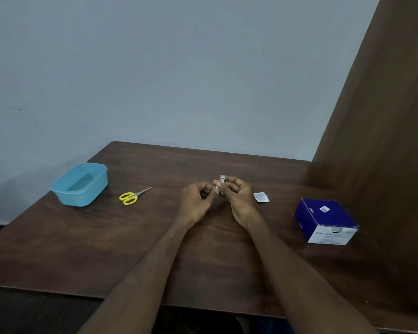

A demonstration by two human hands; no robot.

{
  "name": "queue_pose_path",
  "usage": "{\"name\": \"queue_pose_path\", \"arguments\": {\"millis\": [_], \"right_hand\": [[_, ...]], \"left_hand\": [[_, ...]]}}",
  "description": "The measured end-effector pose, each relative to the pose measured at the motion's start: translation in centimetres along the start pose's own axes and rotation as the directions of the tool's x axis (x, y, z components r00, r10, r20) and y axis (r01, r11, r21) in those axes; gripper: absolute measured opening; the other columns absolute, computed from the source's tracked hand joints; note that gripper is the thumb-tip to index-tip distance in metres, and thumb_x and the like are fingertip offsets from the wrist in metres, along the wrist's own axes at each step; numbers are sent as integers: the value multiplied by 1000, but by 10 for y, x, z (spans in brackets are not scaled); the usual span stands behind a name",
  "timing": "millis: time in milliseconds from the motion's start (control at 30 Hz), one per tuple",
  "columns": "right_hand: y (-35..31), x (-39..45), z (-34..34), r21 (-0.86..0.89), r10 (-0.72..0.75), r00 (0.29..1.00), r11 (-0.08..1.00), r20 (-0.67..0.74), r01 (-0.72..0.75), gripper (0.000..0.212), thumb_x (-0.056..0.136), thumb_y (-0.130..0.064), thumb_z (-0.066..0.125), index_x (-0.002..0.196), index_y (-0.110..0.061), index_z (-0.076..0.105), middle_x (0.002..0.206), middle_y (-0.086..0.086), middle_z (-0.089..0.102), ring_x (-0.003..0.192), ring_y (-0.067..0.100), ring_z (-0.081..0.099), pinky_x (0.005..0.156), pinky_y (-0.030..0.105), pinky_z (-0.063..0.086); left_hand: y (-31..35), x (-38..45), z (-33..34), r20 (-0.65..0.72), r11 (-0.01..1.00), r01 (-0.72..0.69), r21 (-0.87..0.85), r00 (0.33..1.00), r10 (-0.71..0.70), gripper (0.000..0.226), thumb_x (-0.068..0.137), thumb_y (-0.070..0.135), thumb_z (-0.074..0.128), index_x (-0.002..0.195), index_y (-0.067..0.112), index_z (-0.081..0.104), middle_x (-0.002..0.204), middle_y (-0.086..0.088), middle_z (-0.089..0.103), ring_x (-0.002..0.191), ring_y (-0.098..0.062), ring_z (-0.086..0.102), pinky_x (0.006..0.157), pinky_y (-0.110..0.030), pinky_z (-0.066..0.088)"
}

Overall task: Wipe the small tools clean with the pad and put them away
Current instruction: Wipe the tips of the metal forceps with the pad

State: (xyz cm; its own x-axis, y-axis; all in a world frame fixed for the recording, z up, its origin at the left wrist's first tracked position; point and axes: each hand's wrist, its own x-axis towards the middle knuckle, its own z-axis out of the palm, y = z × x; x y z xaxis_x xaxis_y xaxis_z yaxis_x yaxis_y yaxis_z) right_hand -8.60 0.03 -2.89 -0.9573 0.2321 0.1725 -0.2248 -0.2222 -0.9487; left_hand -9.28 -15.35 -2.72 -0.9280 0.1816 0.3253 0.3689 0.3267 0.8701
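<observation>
My right hand point(239, 191) has a small silver metal tool point(221, 180) in its grip above the dark wooden bench point(106, 249); my left hand point(198, 196) pinches a white pad point(217, 189) against it. A grey-blue wall point(179, 68) rises beyond.

On the dark wooden surface point(106, 249), a blue plastic tub point(80, 184) sits far left, yellow-handled scissors point(132, 196) beside it; what looks like a torn white sachet point(261, 197) lies right of centre and a blue cardboard box point(326, 220) far right.
</observation>
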Motion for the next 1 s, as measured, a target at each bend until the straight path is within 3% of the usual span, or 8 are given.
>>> {"name": "queue_pose_path", "arguments": {"millis": [100, 200, 367, 467, 667, 800, 900, 1000], "right_hand": [[0, -2, 3, 16, 9, 999, 1000, -46, -9, 6, 99, -8, 72, 102, -2, 72, 96, 14, 81, 82, 18, 76, 81, 32, 62], [-1, -2, 3, 23, 15, 995, 1000, -94, -13, 12, 103, -12, 68, 101, 0, 71, 91, 11, 80, 71, 15, 73, 70, 27, 61], [3, 1, -1, -14, 4, 998, 1000, -66, -5, 16, 93, -2, 78, 106, 0, 70, 92, 13, 81, 77, 17, 74, 72, 26, 60], [4, 2, -3, -63, -12, 998, 998, -65, 8, 18, 90, -4, 83, 104, -3, 72, 89, 10, 80, 79, 17, 74, 72, 26, 60], [6, 4, -1, -107, -34, 990, 994, -134, 20, 21, 101, -19, 72, 95, 1, 73, 86, 11, 81, 73, 14, 74, 68, 25, 59], [7, 4, -4, -133, -26, 997, 991, -77, 16, 13, 95, -14, 78, 104, -6, 75, 94, 8, 83, 86, 19, 77, 80, 35, 62], [7, 5, -5, -137, -37, 997, 990, -63, 28, 16, 90, -11, 85, 103, -9, 75, 92, 10, 82, 84, 20, 76, 76, 33, 61], [6, 6, -4, -112, -40, 996, 993, -74, 32, 12, 94, -15, 81, 97, -6, 75, 88, 11, 81, 80, 20, 76, 71, 31, 60]], "left_hand": [[3, -1, 0, 20, 1000, -3, 12, 1000, 2, 18, 98, 34, 77, 85, 23, 81, 75, 9, 79, 65, -11, 74, 68, -46, 63], [4, -1, 2, 20, 1000, -5, 26, 1000, 5, 16, 98, 27, 77, 83, 22, 81, 73, 9, 78, 61, -6, 72, 66, -43, 63], [0, 3, 4, 39, 998, -23, 58, 999, 20, 14, 97, 24, 78, 84, 23, 82, 75, 14, 78, 64, 2, 71, 64, -28, 59], [0, 5, 6, 59, 997, -25, 67, 998, 21, 12, 97, 23, 78, 85, 20, 82, 77, 12, 79, 68, -1, 73, 66, -28, 59], [-3, 7, 7, 88, 999, 0, 44, 996, -4, 13, 96, 24, 78, 85, 19, 81, 76, 10, 79, 71, -10, 76, 68, -38, 60], [-7, 11, 8, 67, 999, 53, -12, 996, -52, 17, 98, 25, 77, 83, 17, 80, 73, 5, 78, 62, -8, 69, 65, -38, 60], [-7, 12, 8, 58, 998, 65, -19, 996, -64, 22, 100, 28, 75, 82, 17, 80, 72, 0, 78, 59, -12, 69, 63, -40, 59], [-4, 11, 8, 88, 999, 53, -13, 995, -51, 19, 98, 30, 77, 84, 18, 81, 77, 5, 80, 69, -14, 75, 66, -36, 60]]}}
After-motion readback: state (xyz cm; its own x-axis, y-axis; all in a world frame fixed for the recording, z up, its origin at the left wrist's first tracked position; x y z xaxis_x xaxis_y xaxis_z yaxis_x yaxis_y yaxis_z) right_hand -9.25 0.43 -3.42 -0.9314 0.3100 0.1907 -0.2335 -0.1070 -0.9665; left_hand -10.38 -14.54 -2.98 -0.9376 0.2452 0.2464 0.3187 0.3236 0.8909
